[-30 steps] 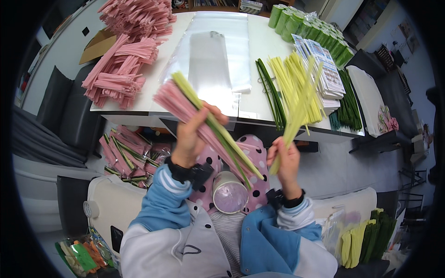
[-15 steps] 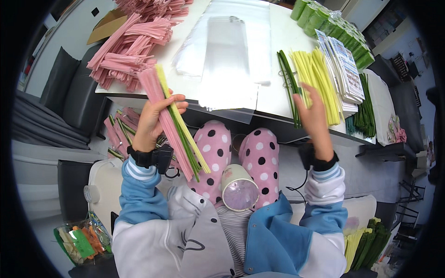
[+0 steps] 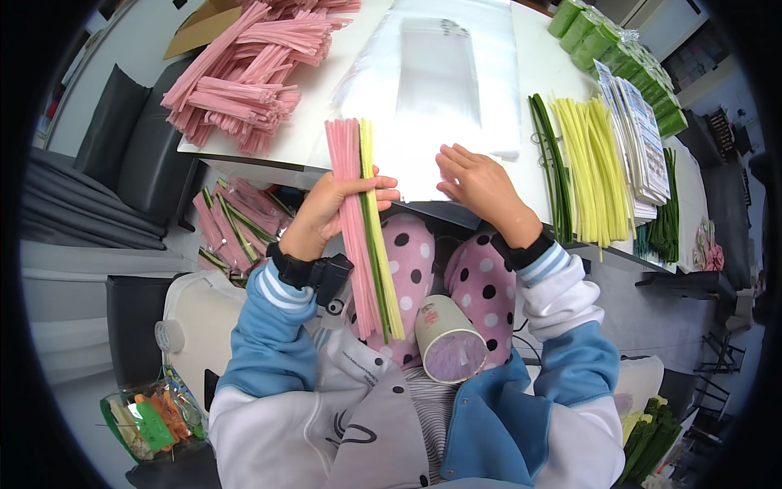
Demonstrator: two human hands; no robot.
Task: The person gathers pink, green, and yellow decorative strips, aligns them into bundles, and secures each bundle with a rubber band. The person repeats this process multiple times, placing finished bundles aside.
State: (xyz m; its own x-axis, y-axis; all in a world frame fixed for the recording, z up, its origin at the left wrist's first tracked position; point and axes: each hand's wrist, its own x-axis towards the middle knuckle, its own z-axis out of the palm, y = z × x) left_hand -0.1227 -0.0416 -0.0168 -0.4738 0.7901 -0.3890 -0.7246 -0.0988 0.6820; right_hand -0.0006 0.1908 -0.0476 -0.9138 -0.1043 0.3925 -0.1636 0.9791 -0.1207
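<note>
My left hand is closed round a bundle of pink, dark green and yellow pipe cleaners, held upright above my lap at the table's front edge. My right hand is palm down with fingers apart, over the near end of a stack of clear plastic bags; whether the fingertips touch them I cannot tell. Between my thighs a pale cup lies tilted, its wide end toward me and something clear and purplish inside.
Pink pipe cleaners are heaped at the table's left. Yellow ones and dark green ones lie at right, beside stacked printed cards and green rolls. Filled bags lie below the left edge.
My left hand has moved right with the bundle, which now stands more upright. My right hand has left the yellow and green pipe cleaners and swung left to the plastic bags.
</note>
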